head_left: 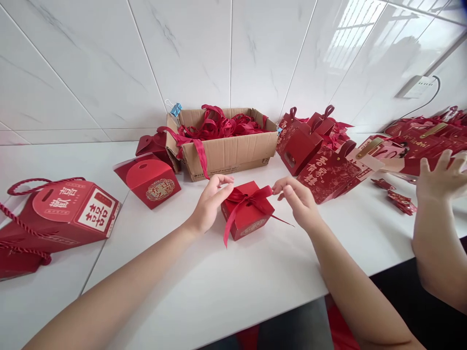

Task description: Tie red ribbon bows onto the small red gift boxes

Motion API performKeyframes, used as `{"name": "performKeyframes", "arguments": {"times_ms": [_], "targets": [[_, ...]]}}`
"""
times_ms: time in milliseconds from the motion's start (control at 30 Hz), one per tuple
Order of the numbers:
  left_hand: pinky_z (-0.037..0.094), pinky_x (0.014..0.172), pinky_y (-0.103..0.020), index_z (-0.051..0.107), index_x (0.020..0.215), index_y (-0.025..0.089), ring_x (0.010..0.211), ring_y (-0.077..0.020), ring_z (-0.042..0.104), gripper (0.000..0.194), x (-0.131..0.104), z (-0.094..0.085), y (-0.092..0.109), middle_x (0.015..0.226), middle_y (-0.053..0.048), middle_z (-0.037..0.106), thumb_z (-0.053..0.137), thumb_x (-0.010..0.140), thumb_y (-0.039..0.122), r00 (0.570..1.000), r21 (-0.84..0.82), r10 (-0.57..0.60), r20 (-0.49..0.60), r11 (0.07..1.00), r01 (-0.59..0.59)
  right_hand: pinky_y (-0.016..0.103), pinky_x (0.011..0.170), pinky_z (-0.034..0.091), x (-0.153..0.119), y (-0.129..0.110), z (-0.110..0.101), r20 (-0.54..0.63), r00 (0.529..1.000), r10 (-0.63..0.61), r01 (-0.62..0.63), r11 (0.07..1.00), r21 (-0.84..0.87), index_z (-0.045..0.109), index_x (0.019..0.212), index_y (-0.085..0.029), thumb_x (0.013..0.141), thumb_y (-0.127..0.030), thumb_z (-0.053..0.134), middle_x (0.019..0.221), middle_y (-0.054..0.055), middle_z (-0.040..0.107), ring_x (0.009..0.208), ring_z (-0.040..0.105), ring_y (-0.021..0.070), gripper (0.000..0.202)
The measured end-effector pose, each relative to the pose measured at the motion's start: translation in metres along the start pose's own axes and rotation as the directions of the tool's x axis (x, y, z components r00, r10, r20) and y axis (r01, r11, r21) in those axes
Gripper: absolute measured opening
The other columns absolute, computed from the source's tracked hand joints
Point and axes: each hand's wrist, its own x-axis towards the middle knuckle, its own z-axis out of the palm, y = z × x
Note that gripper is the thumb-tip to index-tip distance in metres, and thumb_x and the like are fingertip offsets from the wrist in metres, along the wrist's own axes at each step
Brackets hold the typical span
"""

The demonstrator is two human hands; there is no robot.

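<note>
Where the white table [197,282] ends nearest me, its front edge slants upward to the right, and a broad stretch of open tabletop lies between that edge and the small red gift box [242,218] at centre. My forearms reach in from the lower corners, converging on the box. My left hand [211,201] is loosely open at the box's left side, thumb and index finger extended; I cannot tell whether their tips touch it. My right hand [299,206] is half curled, thumb and fingers at the right loop of the red bow [260,194]; I cannot tell whether they grip it. Off to the right, a co-worker's hand [440,182] is spread wide. Close behind my box, a cardboard carton [233,155] of red ribbon [219,124] limits the room, with red packages [148,175] to its left. Beyond stands a marbled tile wall [189,58].
</note>
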Motion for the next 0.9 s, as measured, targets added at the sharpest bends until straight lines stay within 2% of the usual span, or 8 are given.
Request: {"name": "performKeyframes", "arguments": {"times_ms": [133,200,267,400,533,667,900], "targets": [[0.048,0.091,-0.036,0.057,0.083,0.019,0.116,-0.0249,0.051,0.018,0.0,-0.003,-0.01,0.118,-0.011,0.051,0.057,0.082,0.037,0.978,0.159,0.207,-0.035,0.967,-0.199,0.031,0.07,0.053,-0.001,0.0,0.013,-0.005,0.997,0.081,-0.081,0.996,0.048,0.058,0.075,-0.02,0.083,-0.052,0.058,0.101,0.007,0.058,0.097,0.058,0.0212,0.033],[0.049,0.088,-0.035,0.058,0.08,0.018,0.111,-0.0236,0.053,0.017,0.0,-0.002,-0.011,0.113,-0.011,0.052,0.058,0.082,0.035,0.964,0.202,0.26,-0.047,0.948,-0.246,0.031,0.073,0.054,-0.001,-0.001,0.02,-0.003,0.995,0.099,-0.098,0.993,0.069,0.06,0.076,-0.02,0.081,-0.049,0.061,0.108,0.009,0.057,0.103,0.057,0.0224,0.029],[0.051,0.086,-0.034,0.059,0.078,0.018,0.106,-0.0224,0.055,0.018,0.0,0.0,-0.011,0.11,-0.01,0.054,0.058,0.082,0.036,0.965,0.214,0.251,-0.074,0.949,-0.231,0.032,0.072,0.055,-0.001,-0.002,0.025,-0.005,0.995,0.097,-0.096,0.992,0.086,0.062,0.077,-0.02,0.082,-0.046,0.061,0.11,0.01,0.058,0.102,0.058,0.0223,0.026],[0.052,0.08,-0.032,0.057,0.074,0.019,0.102,-0.0222,0.058,0.023,-0.001,0.004,-0.004,0.108,-0.009,0.058,0.058,0.082,0.041,0.983,0.167,0.127,-0.133,0.98,-0.104,0.031,0.068,0.057,-0.002,-0.002,0.032,-0.075,0.995,0.07,-0.063,0.994,0.093,0.059,0.069,-0.02,0.087,-0.041,0.055,0.1,0.009,0.063,0.091,0.062,0.0202,0.028],[0.051,0.078,-0.031,0.056,0.072,0.018,0.095,-0.0208,0.06,0.024,-0.002,0.006,0.003,0.104,-0.008,0.063,0.06,0.081,0.04,0.985,0.154,0.062,-0.158,0.987,-0.037,0.031,0.069,0.057,-0.003,-0.004,0.033,-0.107,0.994,0.021,-0.017,0.999,0.035,0.055,0.066,-0.02,0.087,-0.034,0.053,0.095,0.007,0.066,0.085,0.063,0.0182,0.026],[0.05,0.077,-0.032,0.052,0.068,0.019,0.084,-0.0184,0.061,0.026,-0.003,0.006,0.004,0.096,-0.006,0.065,0.06,0.082,0.039,0.982,0.161,0.072,-0.172,0.986,-0.044,0.032,0.069,0.056,-0.004,-0.004,0.034,-0.108,0.994,-0.018,0.014,0.999,-0.037,0.056,0.07,-0.02,0.088,-0.029,0.05,0.097,0.008,0.066,0.084,0.063,0.0187,0.021],[0.049,0.078,-0.031,0.047,0.065,0.02,0.081,-0.0177,0.06,0.025,-0.004,0.007,0.004,0.085,-0.004,0.063,0.058,0.082,0.034,0.968,0.261,0.143,-0.209,0.962,-0.086,0.033,0.067,0.054,-0.006,-0.005,0.038,-0.108,0.99,-0.089,0.074,0.988,-0.136,0.055,0.076,-0.021,0.088,-0.023,0.046,0.094,0.008,0.065,0.077,0.061,0.0177,0.015]]}}
